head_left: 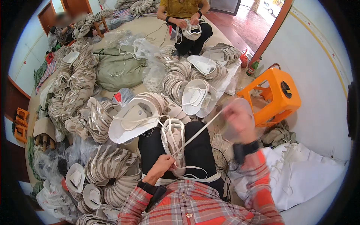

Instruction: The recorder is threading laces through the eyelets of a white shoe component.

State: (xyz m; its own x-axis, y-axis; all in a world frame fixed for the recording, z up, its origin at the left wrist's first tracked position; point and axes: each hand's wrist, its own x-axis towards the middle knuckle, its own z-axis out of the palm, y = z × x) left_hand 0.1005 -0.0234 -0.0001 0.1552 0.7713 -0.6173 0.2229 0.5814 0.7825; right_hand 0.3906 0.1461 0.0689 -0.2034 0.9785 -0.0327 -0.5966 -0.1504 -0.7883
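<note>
A beige and white shoe upper (173, 144) lies lengthwise between my thighs, on my black trousers. Closed fingers of my left hand (162, 165) pinch its near left edge, where a cream shoelace (205, 130) comes out. That lace runs taut up and rightward to my right hand (240, 117), which is raised and smeared by motion; its fingers appear closed on the lace. Another stretch of lace loops over my right thigh. Just beyond the upper rests a stack of shoe uppers (132, 119), its wide white end facing me, with loose lace across it.
More stacked uppers (112, 168) crowd the floor to my left and ahead (176, 84). An orange stool (275, 95) stands at the right, near white sheeting (296, 176). A green cloth bundle (122, 69) lies farther off. Opposite sits a co-worker (183, 11) handling another upper; other people sit far left.
</note>
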